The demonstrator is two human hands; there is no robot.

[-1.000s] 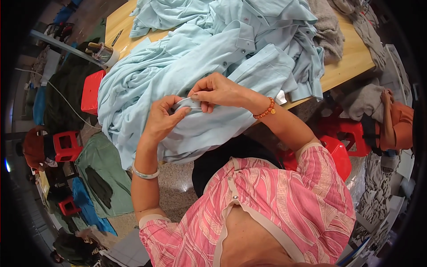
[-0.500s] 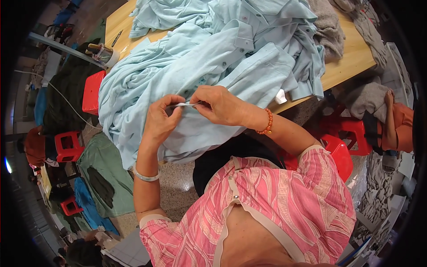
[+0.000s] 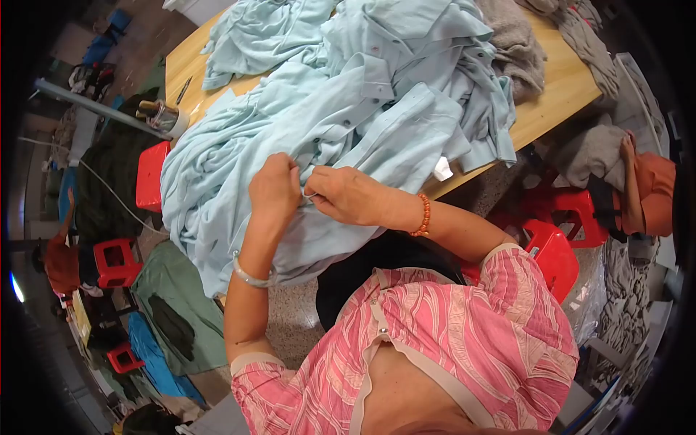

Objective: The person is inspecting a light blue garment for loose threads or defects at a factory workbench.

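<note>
A heap of light blue buttoned shirts covers the near part of the table, with a row of dark buttons along one placket. Over its front edge, my left hand is closed with its back up, fingertips curled down out of sight. Right beside it, my right hand pinches a thin pale edge of the shirt between thumb and bent fingers. The two hands nearly touch. What exactly lies between the fingertips is mostly hidden.
The wooden table also bears grey knitwear, a pen and a cup of tools. A white scrap lies by its right edge. Red stools stand around; another person sits at right.
My hands have come closer together and a little lower. My left hand has rolled over so its back shows, and the pale edge stretched between them is now mostly covered.
</note>
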